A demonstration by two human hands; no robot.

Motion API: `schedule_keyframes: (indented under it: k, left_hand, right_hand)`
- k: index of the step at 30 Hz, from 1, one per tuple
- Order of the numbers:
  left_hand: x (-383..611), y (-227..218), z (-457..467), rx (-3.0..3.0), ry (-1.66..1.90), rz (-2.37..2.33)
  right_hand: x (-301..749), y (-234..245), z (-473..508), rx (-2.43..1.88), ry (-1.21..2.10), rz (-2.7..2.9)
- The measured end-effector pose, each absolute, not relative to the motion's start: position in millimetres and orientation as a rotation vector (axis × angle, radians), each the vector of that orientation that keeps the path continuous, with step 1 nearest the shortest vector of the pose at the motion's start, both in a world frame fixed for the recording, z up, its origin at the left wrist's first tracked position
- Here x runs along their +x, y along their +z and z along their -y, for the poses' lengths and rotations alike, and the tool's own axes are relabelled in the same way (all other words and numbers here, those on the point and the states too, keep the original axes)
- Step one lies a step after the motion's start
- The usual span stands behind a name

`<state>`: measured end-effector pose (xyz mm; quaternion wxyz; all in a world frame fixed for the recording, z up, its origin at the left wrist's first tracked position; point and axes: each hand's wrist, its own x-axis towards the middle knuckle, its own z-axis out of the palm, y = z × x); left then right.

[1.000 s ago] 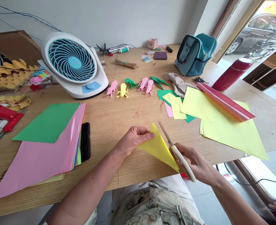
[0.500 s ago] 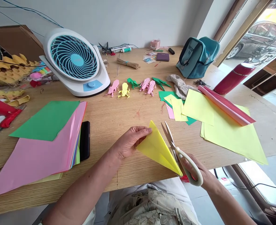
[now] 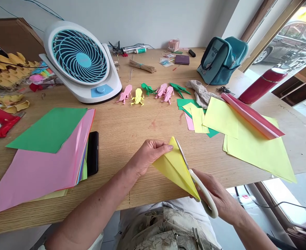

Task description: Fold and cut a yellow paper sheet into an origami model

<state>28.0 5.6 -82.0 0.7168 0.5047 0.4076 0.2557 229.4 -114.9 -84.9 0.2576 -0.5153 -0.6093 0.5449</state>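
Observation:
Between thumb and fingers, my left hand (image 3: pixel 153 154) pinches a folded yellow sheet of paper (image 3: pixel 177 170) near its top corner. The paper is a long triangle, its narrow tip pointing down and to the right. My right hand (image 3: pixel 215 191) grips the pale handles of a pair of scissors (image 3: pixel 202 189). The scissor blades lie along the right edge of the paper, one blade showing beside it and the other hidden. I cannot tell whether they are cutting into it. Paper and scissors are over the front of the wooden table (image 3: pixel 142 125).
Folded paper frogs, one yellow frog (image 3: pixel 137 97) among them, stand at mid-table. Left are a fan (image 3: pixel 81 59), a stack of coloured paper (image 3: pixel 46 173) and a phone (image 3: pixel 93 152). Right are yellow sheets (image 3: pixel 259 152), paper scraps (image 3: pixel 198 119), a red bottle (image 3: pixel 262 85) and a teal bag (image 3: pixel 220 60).
The scissors, open and right of the paper before, have moved left against its edge with their handles lower. My left hand and the paper have shifted slightly right.

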Motion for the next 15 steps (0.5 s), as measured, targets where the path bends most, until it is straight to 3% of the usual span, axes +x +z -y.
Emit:
schedule_keyframes:
  k: [15]
  left_hand:
    - [28.9,-85.5,-4.6,1.111,0.533,-0.891]
  right_hand:
    - [224.0,-86.5,113.9,-1.413,1.466,1.536]
